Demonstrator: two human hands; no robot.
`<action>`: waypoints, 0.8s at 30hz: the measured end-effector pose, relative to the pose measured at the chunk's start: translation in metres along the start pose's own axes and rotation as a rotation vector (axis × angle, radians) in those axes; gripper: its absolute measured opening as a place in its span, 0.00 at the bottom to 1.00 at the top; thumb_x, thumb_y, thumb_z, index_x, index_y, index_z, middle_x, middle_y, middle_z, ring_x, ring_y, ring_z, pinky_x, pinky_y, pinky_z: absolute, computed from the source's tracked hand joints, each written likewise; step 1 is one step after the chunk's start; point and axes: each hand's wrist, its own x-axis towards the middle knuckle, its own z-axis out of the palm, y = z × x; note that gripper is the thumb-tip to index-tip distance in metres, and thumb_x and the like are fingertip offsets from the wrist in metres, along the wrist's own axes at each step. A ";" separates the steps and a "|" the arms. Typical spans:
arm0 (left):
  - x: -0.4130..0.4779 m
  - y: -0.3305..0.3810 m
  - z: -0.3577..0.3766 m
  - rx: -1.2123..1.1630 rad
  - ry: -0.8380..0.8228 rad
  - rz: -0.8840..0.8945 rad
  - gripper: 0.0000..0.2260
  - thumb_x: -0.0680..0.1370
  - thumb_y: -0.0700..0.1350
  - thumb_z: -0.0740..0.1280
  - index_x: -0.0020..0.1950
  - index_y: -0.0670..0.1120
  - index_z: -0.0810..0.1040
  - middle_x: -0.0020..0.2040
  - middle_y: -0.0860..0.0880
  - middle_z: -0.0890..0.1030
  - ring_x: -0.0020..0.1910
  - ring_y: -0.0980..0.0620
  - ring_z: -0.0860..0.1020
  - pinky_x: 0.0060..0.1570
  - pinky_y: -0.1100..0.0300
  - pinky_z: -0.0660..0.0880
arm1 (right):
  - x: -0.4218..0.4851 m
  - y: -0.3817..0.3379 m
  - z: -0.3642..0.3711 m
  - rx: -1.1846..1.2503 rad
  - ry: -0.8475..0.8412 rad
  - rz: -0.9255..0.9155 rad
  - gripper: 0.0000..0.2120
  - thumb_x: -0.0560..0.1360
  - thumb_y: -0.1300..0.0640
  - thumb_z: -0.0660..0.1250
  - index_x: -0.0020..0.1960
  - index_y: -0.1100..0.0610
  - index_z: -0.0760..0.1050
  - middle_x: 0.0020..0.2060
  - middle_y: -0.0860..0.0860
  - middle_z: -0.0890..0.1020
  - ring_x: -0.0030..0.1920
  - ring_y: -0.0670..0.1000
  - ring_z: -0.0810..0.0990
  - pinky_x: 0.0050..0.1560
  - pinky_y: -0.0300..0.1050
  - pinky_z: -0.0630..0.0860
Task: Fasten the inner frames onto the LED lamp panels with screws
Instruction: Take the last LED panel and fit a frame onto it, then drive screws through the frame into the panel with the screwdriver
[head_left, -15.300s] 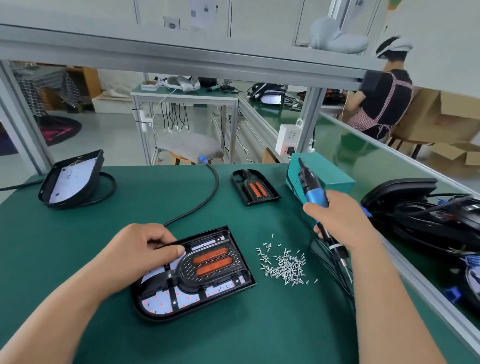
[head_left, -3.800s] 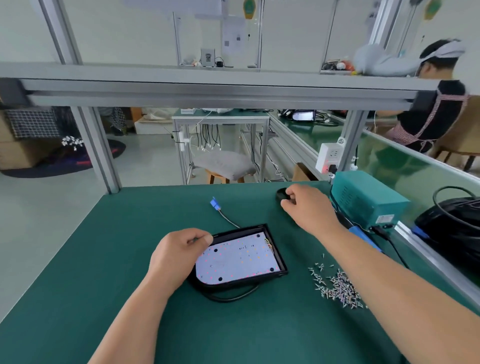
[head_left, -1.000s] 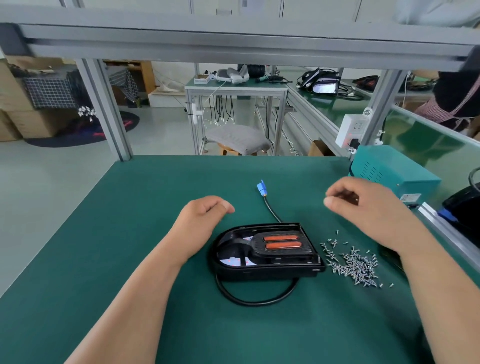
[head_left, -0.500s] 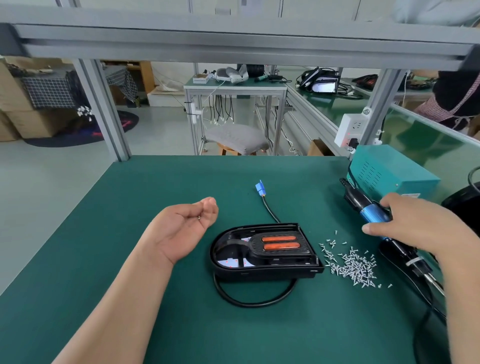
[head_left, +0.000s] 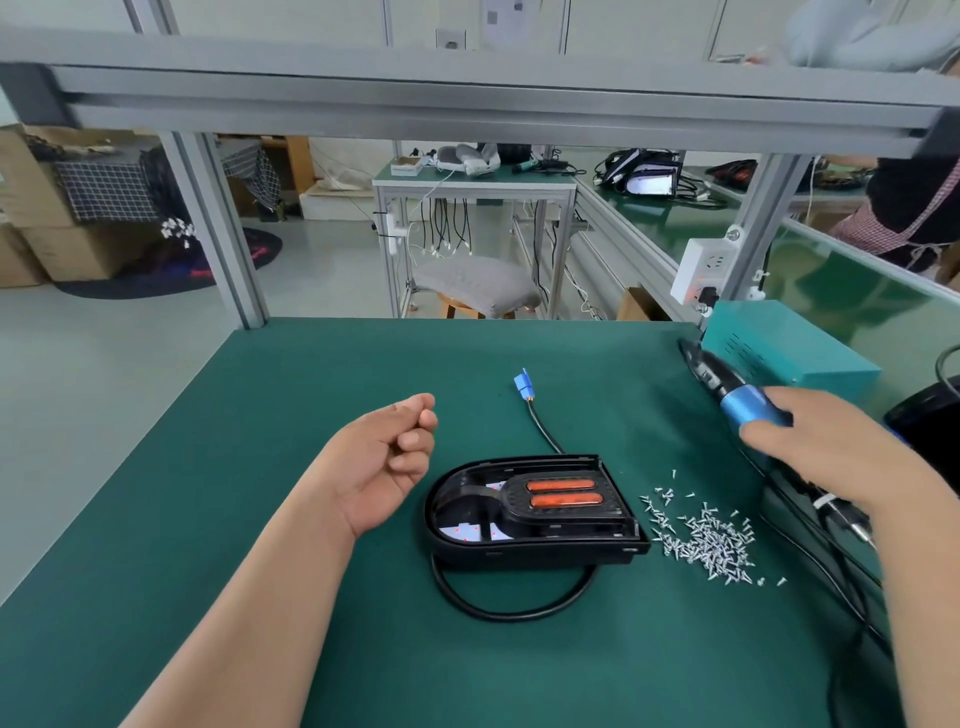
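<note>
Surface: a green matted workbench (head_left: 260, 597) under a grey aluminium frame is seen, with a workshop floor and further benches behind it.
Landmark: a black D-shaped LED lamp panel (head_left: 530, 512) is laid flat near the middle of the bench, its straight edge turned to the right.
Inner frame: a black plastic inner frame with two orange strips (head_left: 563, 501) is seated inside the lamp panel, over the white LED board.
Cable: a black cable (head_left: 511, 605) is looped just in front of the lamp panel; its blue connector (head_left: 522, 384) is laid behind the panel.
Screws: a loose heap of small silver screws (head_left: 701, 538) is spread just right of the lamp panel.
Left hand: the left hand (head_left: 382, 465) is held palm up, just left of the lamp panel, fingers curled loosely inward, nothing seen in it.
Right hand: the right hand (head_left: 831, 447) is wrapped around a blue and black electric screwdriver (head_left: 737, 397), well right of the lamp panel.
Power box: a teal metal box (head_left: 789, 340) is set behind the screwdriver, far right of the lamp panel.
</note>
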 end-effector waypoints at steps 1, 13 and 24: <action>0.000 -0.001 0.001 0.033 -0.007 0.006 0.05 0.86 0.39 0.62 0.58 0.41 0.77 0.40 0.49 0.79 0.29 0.59 0.70 0.22 0.68 0.65 | 0.000 -0.002 -0.001 0.125 0.021 -0.008 0.16 0.73 0.47 0.70 0.41 0.59 0.73 0.31 0.51 0.74 0.31 0.55 0.72 0.38 0.50 0.66; 0.007 -0.021 0.014 0.626 0.123 0.291 0.09 0.86 0.45 0.65 0.50 0.43 0.80 0.40 0.51 0.82 0.30 0.57 0.68 0.27 0.67 0.66 | -0.013 -0.056 0.031 1.268 -0.074 0.013 0.14 0.78 0.57 0.74 0.60 0.64 0.79 0.37 0.55 0.81 0.31 0.51 0.78 0.27 0.43 0.77; 0.002 -0.026 0.020 0.865 0.026 0.322 0.10 0.86 0.44 0.65 0.47 0.43 0.81 0.38 0.53 0.83 0.30 0.57 0.68 0.29 0.67 0.68 | -0.034 -0.094 0.043 1.827 0.028 -0.040 0.11 0.84 0.53 0.65 0.61 0.59 0.72 0.41 0.50 0.78 0.36 0.47 0.76 0.33 0.37 0.77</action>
